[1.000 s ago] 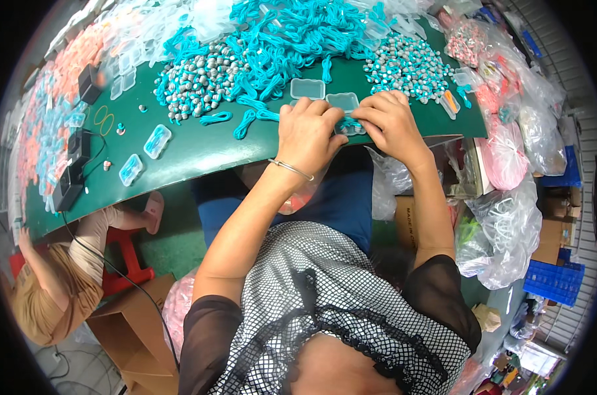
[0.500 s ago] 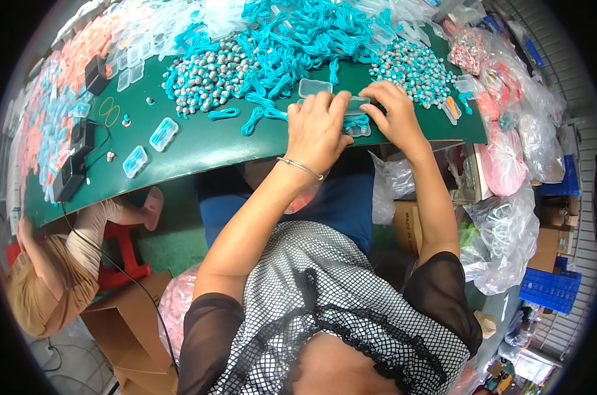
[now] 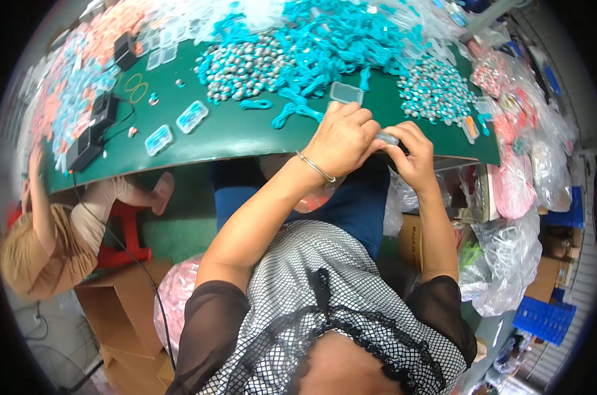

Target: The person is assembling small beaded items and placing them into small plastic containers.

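Both hands meet at the table's front edge around a small clear plastic box (image 3: 388, 138), which they mostly cover. My left hand (image 3: 346, 137) closes on its left side, a metal bangle at the wrist. My right hand (image 3: 411, 155) pinches the other side between thumb and fingers. What the box contains is hidden. Just beyond my left hand lies another clear box (image 3: 347, 93). Bundled turquoise cords (image 3: 297, 110) lie left of it. Two clear boxes with turquoise contents, a nearer one (image 3: 159, 140) and a farther one (image 3: 192, 116), lie on the left.
Beyond my hands is a large heap of turquoise cords (image 3: 341, 43), flanked by grey-and-turquoise bead piles, left (image 3: 242, 69) and right (image 3: 436, 89). Black devices (image 3: 88, 148) with a cable stand at left. Another person (image 3: 48, 247) sits there. Plastic bags (image 3: 509, 191) crowd the right side.
My hands have lifted the small box off the tabletop and drawn it nearer, to the table's edge. The whole view has shifted a little, so the table appears farther right.
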Motion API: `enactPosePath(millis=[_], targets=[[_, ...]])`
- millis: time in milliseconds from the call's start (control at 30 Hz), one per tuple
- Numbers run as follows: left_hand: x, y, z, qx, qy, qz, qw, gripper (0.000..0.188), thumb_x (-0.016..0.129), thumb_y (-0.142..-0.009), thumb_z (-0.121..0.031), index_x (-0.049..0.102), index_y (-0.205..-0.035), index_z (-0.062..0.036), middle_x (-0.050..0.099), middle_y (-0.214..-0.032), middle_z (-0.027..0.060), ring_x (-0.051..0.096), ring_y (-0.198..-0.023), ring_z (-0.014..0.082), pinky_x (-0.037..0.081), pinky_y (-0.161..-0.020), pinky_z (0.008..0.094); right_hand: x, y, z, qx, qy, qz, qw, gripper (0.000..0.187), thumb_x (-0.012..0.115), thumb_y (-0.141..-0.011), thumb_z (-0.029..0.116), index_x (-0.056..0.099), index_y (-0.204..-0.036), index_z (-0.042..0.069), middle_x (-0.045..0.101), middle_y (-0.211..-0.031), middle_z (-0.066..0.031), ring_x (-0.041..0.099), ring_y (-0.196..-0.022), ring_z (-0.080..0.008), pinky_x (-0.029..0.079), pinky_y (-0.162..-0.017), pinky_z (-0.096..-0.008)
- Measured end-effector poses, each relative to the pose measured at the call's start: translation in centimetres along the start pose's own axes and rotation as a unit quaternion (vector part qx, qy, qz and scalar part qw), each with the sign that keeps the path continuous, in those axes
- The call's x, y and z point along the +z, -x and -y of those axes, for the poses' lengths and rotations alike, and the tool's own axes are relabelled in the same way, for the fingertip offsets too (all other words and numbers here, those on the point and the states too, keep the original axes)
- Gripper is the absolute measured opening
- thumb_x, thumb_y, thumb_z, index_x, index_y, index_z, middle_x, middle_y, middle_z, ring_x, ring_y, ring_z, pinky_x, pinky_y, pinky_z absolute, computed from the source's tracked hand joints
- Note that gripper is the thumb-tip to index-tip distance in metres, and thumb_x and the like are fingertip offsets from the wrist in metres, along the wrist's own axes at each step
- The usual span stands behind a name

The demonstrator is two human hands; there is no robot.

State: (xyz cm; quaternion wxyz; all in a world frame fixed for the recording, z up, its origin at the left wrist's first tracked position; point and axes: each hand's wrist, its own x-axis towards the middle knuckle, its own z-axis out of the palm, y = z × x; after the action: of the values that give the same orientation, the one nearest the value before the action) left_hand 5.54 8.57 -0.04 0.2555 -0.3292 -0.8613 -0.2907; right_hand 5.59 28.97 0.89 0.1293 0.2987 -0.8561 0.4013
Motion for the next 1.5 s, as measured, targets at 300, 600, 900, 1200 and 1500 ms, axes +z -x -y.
enactPosePath(millis=[300,600,900,1200,1500], targets=[[-11.1,6.9,5.2,-0.130,-0.187,-0.110,0.968,0.025,0.076,-0.079,-0.025,0.068,-0.095,-0.0088,0.064,-0.092,0.0078,0.060,-0.087,0.0281,0.043,-0.075,0.0415,2.5,-2.6,1.1,-0.030,-0.052,-0.029,0.998,0.041,0.070,-0.085,0.011,0.060,-0.124,0.002,0.063,-0.118,-0.0142,0.064,-0.095,-0.0244,0.051,-0.086,-0.0345],[-18.3,12.9,13.4,-0.278,-0.432,-0.028,0.858,0.025,0.076,-0.078,-0.033,0.072,-0.093,-0.0132,0.066,-0.096,0.0029,0.062,-0.092,0.0248,0.046,-0.076,0.0400,2.8,-3.5,-0.9,0.014,0.017,-0.049,0.999,0.017,0.065,-0.085,0.001,0.070,-0.100,0.001,0.069,-0.098,-0.0119,0.066,-0.091,-0.0239,0.051,-0.082,-0.0326],[-11.5,8.5,7.8,-0.192,-0.190,-0.037,0.962,0.021,0.076,-0.077,-0.021,0.071,-0.095,-0.0120,0.065,-0.093,0.0052,0.060,-0.090,0.0263,0.043,-0.074,0.0408,4.3,-4.1,-0.3,-0.045,0.177,0.022,0.983,0.045,0.077,-0.076,0.025,0.063,-0.117,0.011,0.060,-0.119,-0.0085,0.055,-0.111,-0.0293,0.040,-0.095,-0.0422],[-7.7,6.4,7.3,-0.201,-0.178,-0.048,0.962,0.022,0.071,-0.076,-0.009,0.068,-0.097,-0.0080,0.060,-0.090,0.0089,0.058,-0.087,0.0297,0.044,-0.075,0.0415,2.3,-3.2,-0.6,-0.049,0.129,0.089,0.986,0.047,0.075,-0.073,0.018,0.063,-0.117,0.009,0.060,-0.120,-0.0104,0.054,-0.116,-0.0300,0.038,-0.099,-0.0419],[-7.5,6.6,7.9,-0.221,-0.111,-0.039,0.968,0.014,0.073,-0.077,-0.015,0.069,-0.089,-0.0098,0.061,-0.089,0.0077,0.060,-0.086,0.0287,0.045,-0.073,0.0407,1.7,-3.1,-0.5,-0.061,0.065,0.061,0.994,0.048,0.074,-0.072,0.012,0.064,-0.119,0.006,0.061,-0.122,-0.0134,0.056,-0.115,-0.0313,0.041,-0.101,-0.0414]])
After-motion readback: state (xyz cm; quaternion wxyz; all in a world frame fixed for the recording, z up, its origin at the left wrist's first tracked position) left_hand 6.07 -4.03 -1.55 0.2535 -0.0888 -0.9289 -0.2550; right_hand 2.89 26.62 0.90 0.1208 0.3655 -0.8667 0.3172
